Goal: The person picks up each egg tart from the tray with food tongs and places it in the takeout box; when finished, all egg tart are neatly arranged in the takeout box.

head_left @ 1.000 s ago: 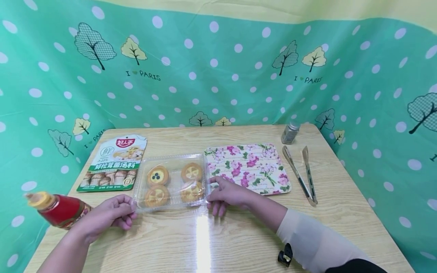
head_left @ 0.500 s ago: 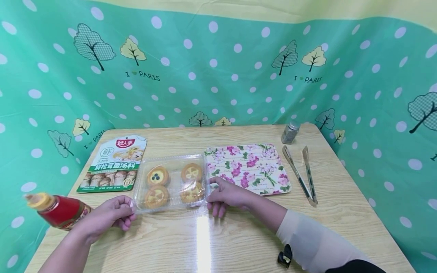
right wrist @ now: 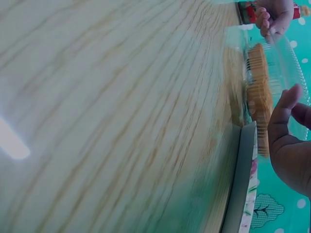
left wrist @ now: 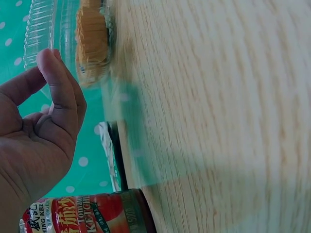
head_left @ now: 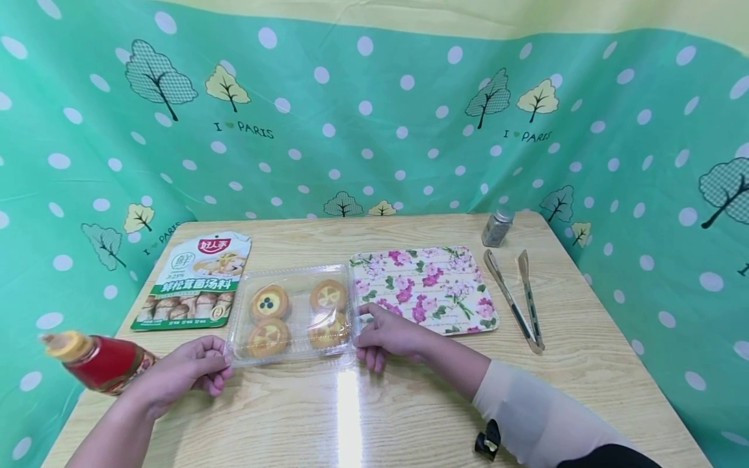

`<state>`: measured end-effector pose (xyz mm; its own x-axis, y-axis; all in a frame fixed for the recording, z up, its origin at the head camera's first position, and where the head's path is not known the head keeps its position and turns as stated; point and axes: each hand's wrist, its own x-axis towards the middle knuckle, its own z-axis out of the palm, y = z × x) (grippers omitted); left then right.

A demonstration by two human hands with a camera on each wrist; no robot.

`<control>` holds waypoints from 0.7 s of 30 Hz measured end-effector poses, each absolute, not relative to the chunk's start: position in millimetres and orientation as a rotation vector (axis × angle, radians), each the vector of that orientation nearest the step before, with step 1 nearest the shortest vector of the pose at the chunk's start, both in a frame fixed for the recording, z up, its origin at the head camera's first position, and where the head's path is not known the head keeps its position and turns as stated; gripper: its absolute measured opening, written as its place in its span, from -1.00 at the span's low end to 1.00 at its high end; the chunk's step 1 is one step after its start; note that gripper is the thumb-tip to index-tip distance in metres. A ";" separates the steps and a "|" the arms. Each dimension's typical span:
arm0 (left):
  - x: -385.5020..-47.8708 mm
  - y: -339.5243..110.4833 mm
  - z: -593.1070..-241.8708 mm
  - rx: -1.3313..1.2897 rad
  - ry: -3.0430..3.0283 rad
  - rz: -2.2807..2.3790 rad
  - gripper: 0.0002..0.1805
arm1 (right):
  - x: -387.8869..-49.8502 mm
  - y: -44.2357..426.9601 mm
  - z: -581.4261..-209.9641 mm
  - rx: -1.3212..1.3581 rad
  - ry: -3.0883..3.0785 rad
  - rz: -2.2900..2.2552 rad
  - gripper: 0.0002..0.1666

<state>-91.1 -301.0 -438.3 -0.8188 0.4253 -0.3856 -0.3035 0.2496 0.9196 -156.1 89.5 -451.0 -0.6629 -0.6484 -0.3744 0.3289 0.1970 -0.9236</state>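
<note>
A clear plastic clamshell box [head_left: 301,281] lies on the table in the head view, its lid down. Several round tarts [head_left: 269,336] show through it; one is topped with dark berries. At its near left corner my left hand [head_left: 190,372] pinches the rim between thumb and fingers. My right hand [head_left: 391,334] pinches the opposite rim on the right, close to the flowered board [head_left: 430,289]. Both wrist views show the thumb and fingertips meeting at the plastic edge: the left hand [left wrist: 51,109] in one, the right hand [right wrist: 291,131] in the other.
A ketchup bottle [head_left: 108,361] stands left of my left wrist. Behind it lies a soup-base pouch [head_left: 196,283]. At the right are metal tongs [head_left: 521,305], spread apart, and a small spice jar [head_left: 497,227]. A polka-dot cloth [head_left: 374,117] hangs around the table [head_left: 409,416].
</note>
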 end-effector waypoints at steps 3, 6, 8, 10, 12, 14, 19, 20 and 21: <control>-91.3 -301.2 -438.3 0.109 1.949 1.624 -0.85 | -155.6 87.5 -449.7 -0.298 1.708 -1.585 -0.15; -91.9 -301.1 -437.6 0.107 1.954 1.622 -0.84 | -155.8 86.2 -448.4 -0.293 1.721 -1.586 -0.16; -92.1 -300.8 -436.9 0.097 1.964 1.614 -0.83 | -156.4 86.1 -448.3 -0.287 1.720 -1.588 -0.16; -92.2 -299.8 -435.7 0.074 1.988 1.601 -0.78 | -157.2 86.7 -448.7 -0.287 1.716 -1.585 -0.16; -92.3 -297.7 -434.0 0.030 2.027 1.587 -0.70 | -158.4 88.4 -448.9 -0.291 1.709 -1.579 -0.16; -92.3 -293.9 -431.9 -0.045 2.093 1.573 -0.56 | -160.0 91.4 -447.9 -0.302 1.717 -1.566 -0.18; -94.0 -286.5 -423.7 -0.140 2.345 1.474 -0.22 | -168.8 106.2 -434.2 -0.368 1.894 -1.466 -0.19; -94.4 -285.5 -420.6 -0.126 2.412 1.438 -0.18 | -170.9 110.2 -429.4 -0.389 1.959 -1.435 -0.19; -95.1 -284.1 -416.9 -0.107 2.482 1.400 -0.15 | -172.6 114.5 -424.2 -0.414 2.034 -1.395 -0.19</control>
